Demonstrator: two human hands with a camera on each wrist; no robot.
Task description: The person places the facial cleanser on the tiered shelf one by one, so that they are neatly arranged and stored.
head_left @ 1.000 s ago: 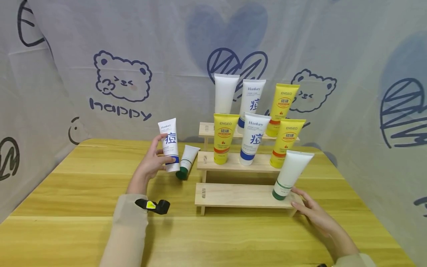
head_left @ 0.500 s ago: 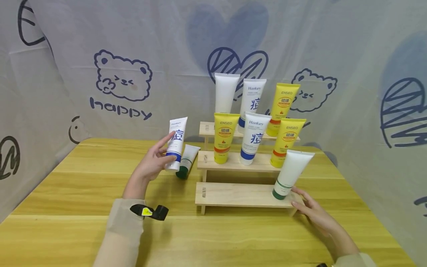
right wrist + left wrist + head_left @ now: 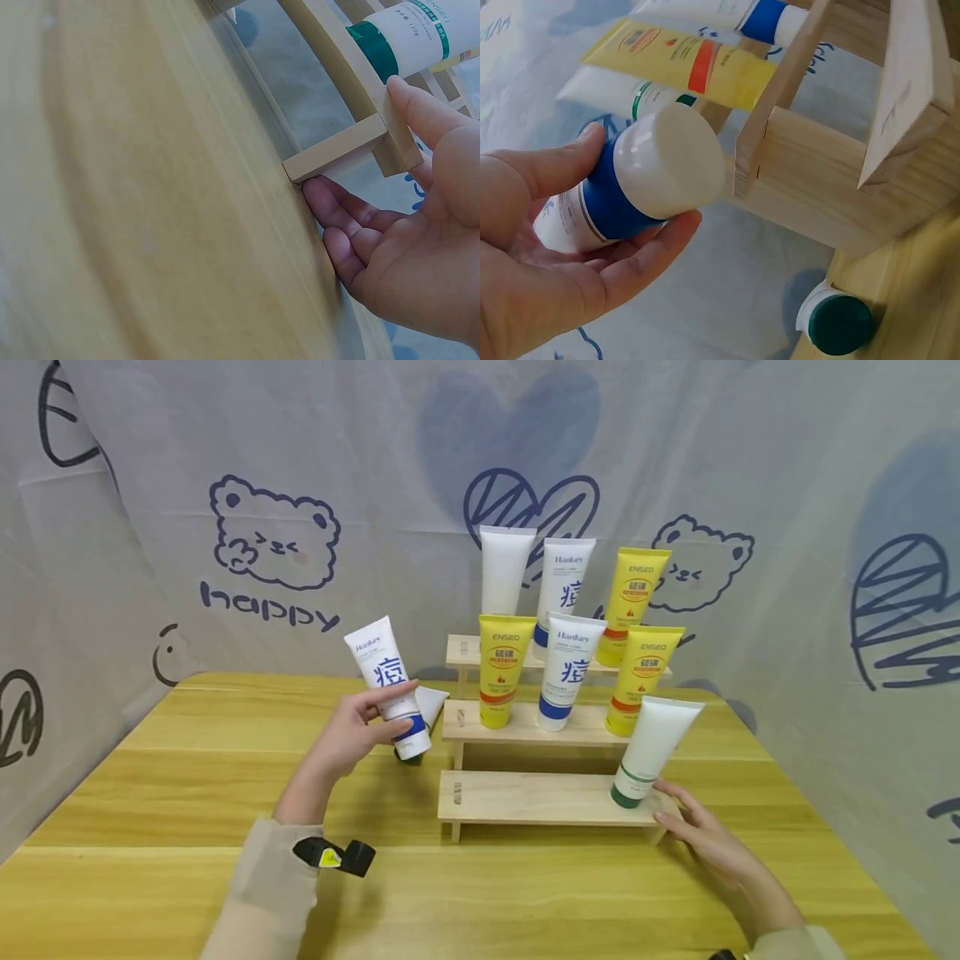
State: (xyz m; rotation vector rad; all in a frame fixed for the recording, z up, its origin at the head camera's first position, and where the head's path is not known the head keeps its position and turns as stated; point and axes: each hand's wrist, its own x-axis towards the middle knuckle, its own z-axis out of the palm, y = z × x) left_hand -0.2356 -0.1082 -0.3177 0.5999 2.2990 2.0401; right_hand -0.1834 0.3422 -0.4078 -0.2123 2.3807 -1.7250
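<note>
My left hand (image 3: pixel 352 731) grips a white squeeze tube with a blue band (image 3: pixel 387 681), tilted with its cap end down and to the right. In the left wrist view the tube's white cap (image 3: pixel 686 161) faces the camera, between thumb and fingers. Behind it lies a white tube with a green cap (image 3: pixel 430 702) on the table, partly hidden. My right hand (image 3: pixel 712 839) holds the right end of the stepped wooden stand (image 3: pixel 525 797), fingers curled by its leg (image 3: pixel 337 150). Right beside that hand, a green-capped white tube (image 3: pixel 654 747) stands on the lowest step.
On the middle step stand two yellow tubes (image 3: pixel 505 668) (image 3: pixel 643 677) with a blue-banded white tube (image 3: pixel 568 668) between them. The top step bears a plain white tube (image 3: pixel 505 568), a blue-banded one (image 3: pixel 564 581) and a yellow one (image 3: pixel 632 597). A printed cloth (image 3: pixel 405 485) hangs behind the table.
The left hand swings the blue-banded tube right, then back left, so its top now leans left and its cap points toward the stand. The right hand and the stand stay put.
</note>
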